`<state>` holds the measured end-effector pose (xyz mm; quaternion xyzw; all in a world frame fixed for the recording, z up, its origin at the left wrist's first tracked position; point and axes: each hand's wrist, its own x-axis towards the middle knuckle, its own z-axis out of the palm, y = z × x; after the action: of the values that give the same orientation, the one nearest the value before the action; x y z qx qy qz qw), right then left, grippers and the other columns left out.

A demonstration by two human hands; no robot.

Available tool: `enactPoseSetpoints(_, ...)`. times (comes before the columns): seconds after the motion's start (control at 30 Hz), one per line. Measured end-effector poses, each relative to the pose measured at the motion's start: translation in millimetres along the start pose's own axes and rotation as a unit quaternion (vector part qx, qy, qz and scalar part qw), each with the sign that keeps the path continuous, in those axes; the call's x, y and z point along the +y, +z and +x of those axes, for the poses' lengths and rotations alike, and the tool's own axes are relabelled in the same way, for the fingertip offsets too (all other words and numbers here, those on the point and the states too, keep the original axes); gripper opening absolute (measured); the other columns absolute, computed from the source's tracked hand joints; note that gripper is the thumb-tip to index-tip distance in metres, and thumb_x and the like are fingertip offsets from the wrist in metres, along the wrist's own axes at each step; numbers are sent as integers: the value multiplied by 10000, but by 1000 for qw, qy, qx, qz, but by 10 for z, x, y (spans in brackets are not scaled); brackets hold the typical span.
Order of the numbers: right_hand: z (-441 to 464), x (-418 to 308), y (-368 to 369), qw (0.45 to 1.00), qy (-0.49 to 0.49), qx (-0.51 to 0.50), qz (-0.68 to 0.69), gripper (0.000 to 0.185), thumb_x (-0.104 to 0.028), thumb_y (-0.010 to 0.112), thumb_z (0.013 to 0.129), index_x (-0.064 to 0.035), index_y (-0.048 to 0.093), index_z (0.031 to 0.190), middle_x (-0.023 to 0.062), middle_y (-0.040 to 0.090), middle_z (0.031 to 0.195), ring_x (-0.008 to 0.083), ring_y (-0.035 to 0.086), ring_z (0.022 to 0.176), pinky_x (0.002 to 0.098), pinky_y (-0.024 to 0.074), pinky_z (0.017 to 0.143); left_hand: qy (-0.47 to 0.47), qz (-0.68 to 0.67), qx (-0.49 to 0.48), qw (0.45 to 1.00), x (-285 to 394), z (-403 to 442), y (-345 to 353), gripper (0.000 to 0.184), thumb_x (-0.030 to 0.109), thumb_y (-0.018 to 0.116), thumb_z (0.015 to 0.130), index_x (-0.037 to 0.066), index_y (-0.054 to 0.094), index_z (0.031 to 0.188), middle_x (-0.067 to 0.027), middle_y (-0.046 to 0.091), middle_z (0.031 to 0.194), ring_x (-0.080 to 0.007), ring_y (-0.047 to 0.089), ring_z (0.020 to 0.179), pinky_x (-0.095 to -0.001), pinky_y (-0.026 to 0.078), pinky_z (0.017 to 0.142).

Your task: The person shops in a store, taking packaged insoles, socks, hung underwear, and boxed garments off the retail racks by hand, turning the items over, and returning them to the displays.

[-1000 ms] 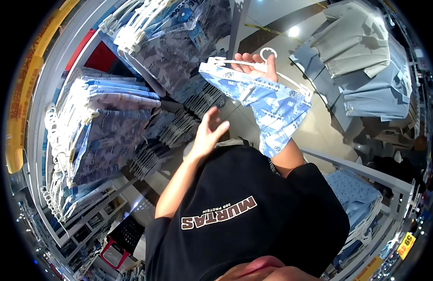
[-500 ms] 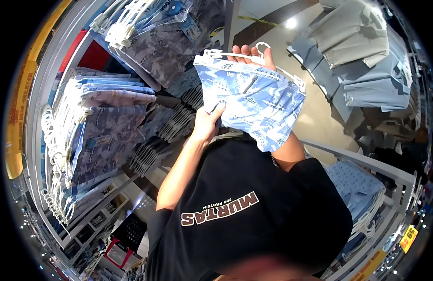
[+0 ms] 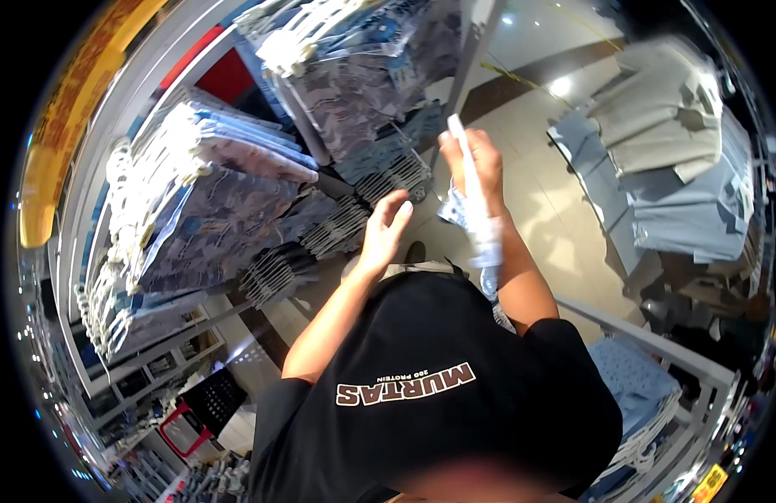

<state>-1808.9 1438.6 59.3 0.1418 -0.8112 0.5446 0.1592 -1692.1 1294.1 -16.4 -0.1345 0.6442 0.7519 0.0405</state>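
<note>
The hanger (image 3: 465,159) is being clasped in the right hand (image 3: 487,168), the shorts (image 3: 487,253) being carried below; the left hand (image 3: 383,239) is being held open, apart. "MURTAS" and "200 PROTEIN" are being displayed on the shirt (image 3: 421,331).

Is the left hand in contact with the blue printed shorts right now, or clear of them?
Apart. The head view shows a plain gap between the left hand's raised fingers and the shorts, which hang beside the right forearm.
</note>
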Motion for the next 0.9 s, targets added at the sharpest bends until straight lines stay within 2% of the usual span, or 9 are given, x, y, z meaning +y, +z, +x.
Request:
enactPoseSetpoints(0.07, -17, -13, 63, 975, -168, -89, -118, 239, -193, 731, 809, -44, 581, 699, 111, 588, 678, 302, 532, 688, 407, 425, 648, 12, -84, -53, 995, 15, 20, -61, 458, 390, 501, 1008, 2, 588, 1234, -71, 590, 1226, -160, 535, 1110, -299, 430, 960)
enactPoseSetpoints(0.1, -57, -55, 91, 973, -142, -137, -121, 238, -201, 737, 788, -54, 579, 686, 93, 600, 688, 320, 541, 727, 439, 426, 699, 5, -136, -55, 989, 190, -30, -44, 469, 399, 468, 1019, -11, 611, 1195, -70, 638, 1126, -146, 565, 1041, -292, 435, 944)
enactPoseSetpoints(0.13, -70, 26, 153, 957, -165, -195, -140, 164, -162, 693, 798, -67, 581, 725, 91, 606, 710, 314, 545, 744, 428, 427, 715, 52, -151, -36, 986, 201, 10, -53, 376, 337, 518, 1011, -2, 629, 1130, -26, 652, 972, -82, 564, 845, -236, 455, 794)
enactPoseSetpoints(0.33, -104, 59, 347, 901, -245, -326, -148, 101, -38, 565, 762, -62, 589, 857, 87, 629, 820, 301, 555, 865, 411, 430, 776, -53, -102, -134, 984, 461, -73, -346, 307, 164, 643, 938, 6, 552, 1186, -54, 661, 918, -84, 604, 816, -197, 467, 726)
enactPoseSetpoints(0.47, 204, -92, 291, 861, -231, -445, -86, 333, -75, 675, 692, -55, 644, 1023, 99, 623, 912, 295, 563, 946, 389, 456, 880, -72, -150, -108, 980, 396, -122, -461, 295, 104, 637, 929, 2, 534, 1186, -70, 663, 852, -126, 639, 667, -232, 508, 610)
enactPoseSetpoints(0.53, 581, -217, 205, 890, -268, -364, -57, 385, -88, 708, 695, -66, 669, 1077, 93, 655, 1085, 274, 581, 1043, 371, 461, 936, -81, -141, -68, 984, 246, -162, -501, 277, 107, 605, 948, 9, 525, 1195, -61, 651, 820, -120, 620, 609, -231, 494, 544)
enactPoseSetpoints(0.67, 1284, -451, 175, 965, -255, -68, -4, 300, -93, 725, 799, -30, 661, 1085, 96, 656, 1051, 205, 630, 964, 303, 492, 840, -79, -70, 0, 994, -32, -268, -532, 311, 99, 585, 936, 21, 501, 1224, -36, 622, 799, -72, 543, 554, -205, 421, 480)
enactPoseSetpoints(0.73, 1655, -474, 324, 941, -309, 91, -104, 356, -124, 757, 736, -70, 651, 1072, 85, 624, 1059, 298, 565, 1027, 389, 440, 924, -91, -82, 27, 992, -73, -347, -508, 338, 87, 587, 914, 26, 493, 1232, -35, 623, 802, -66, 530, 542, -198, 395, 456)
enactPoseSetpoints(0.9, 1930, -389, 585, 905, -377, 93, -175, 354, -123, 760, 722, -87, 648, 1056, 75, 611, 1059, 303, 540, 1049, 413, 424, 916, -102, -115, 60, 986, -56, -420, -527, 312, 46, 591, 870, 21, 476, 1158, -73, 629, 792, -94, 519, 474, -212, 353, 384)
